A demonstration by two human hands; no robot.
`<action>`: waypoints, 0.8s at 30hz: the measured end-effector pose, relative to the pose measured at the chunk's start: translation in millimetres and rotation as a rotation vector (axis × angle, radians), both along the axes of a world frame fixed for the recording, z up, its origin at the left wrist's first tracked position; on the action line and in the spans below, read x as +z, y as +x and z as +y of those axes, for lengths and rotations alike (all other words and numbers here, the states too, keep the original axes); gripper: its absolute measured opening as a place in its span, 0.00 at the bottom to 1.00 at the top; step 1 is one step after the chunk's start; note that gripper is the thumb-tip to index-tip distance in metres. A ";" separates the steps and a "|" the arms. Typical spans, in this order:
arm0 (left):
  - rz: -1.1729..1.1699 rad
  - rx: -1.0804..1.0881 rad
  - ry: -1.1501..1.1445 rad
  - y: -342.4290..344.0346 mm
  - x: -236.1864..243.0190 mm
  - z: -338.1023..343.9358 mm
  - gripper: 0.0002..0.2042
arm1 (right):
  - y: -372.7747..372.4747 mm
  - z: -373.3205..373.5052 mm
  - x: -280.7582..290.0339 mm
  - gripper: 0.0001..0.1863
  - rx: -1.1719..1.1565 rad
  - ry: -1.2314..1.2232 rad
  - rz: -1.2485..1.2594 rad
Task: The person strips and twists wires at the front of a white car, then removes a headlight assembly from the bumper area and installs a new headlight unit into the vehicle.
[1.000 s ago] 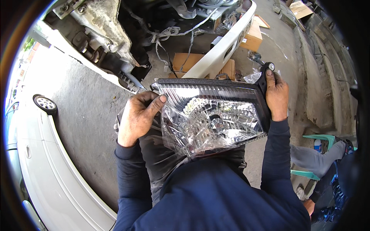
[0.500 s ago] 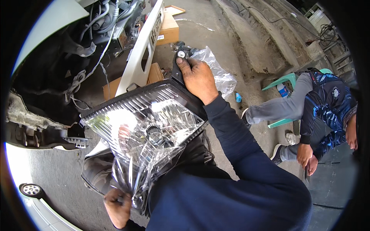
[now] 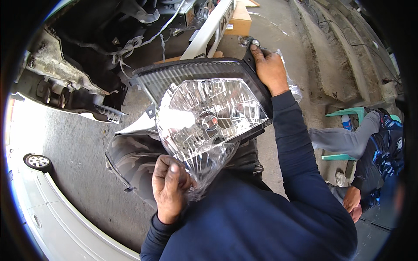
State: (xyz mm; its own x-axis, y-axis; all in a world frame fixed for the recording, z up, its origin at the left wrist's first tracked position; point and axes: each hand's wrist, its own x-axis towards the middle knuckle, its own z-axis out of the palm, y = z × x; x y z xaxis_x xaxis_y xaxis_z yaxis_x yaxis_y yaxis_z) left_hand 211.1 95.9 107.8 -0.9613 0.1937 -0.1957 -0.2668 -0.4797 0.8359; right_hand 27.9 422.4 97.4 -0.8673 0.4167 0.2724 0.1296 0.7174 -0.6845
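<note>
A car headlight (image 3: 209, 102) with a clear lens and a black housing rests tilted over my lap. My right hand (image 3: 271, 71) grips the black bracket at its upper right corner, thumb on top. Clear plastic film (image 3: 213, 167) bunches along the headlight's lower edge, while the upper lens shows bare. My left hand (image 3: 170, 187) is closed, with the film gathered at its fingers just below the headlight. More crumpled clear plastic (image 3: 294, 85) shows behind my right wrist.
An opened vehicle front (image 3: 65, 65) with hanging wires stands at left. A white bumper panel (image 3: 202, 37) and cardboard box (image 3: 238, 21) lie ahead. At right, another person (image 3: 370, 143) sits by a green stool (image 3: 348, 113). A white car (image 3: 56, 213) is at lower left.
My left hand has come up and right, toward the headlight's lower edge. The film that covered the lens has slipped down off most of it. The whole view has shifted.
</note>
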 end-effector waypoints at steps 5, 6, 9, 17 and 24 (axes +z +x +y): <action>-0.066 -0.392 -0.661 17.6 8.0 -93.4 0.24 | 4.1 14.4 -7.0 0.31 -0.042 -0.110 0.017; -0.015 -0.329 -0.891 20.9 14.2 -120.0 0.25 | 5.1 16.4 -8.5 0.31 -0.052 -0.110 0.008; -0.049 0.364 -1.662 21.1 25.4 -200.8 0.17 | 6.7 18.1 -9.8 0.31 -0.069 -0.104 -0.008; -0.335 0.338 -2.331 -27.4 -49.3 -264.3 0.30 | 12.2 -10.6 3.5 0.28 0.009 -0.026 0.075; 0.628 0.434 -1.227 -107.5 -3.0 -137.5 0.25 | 22.1 -20.6 15.7 0.26 0.006 0.053 0.050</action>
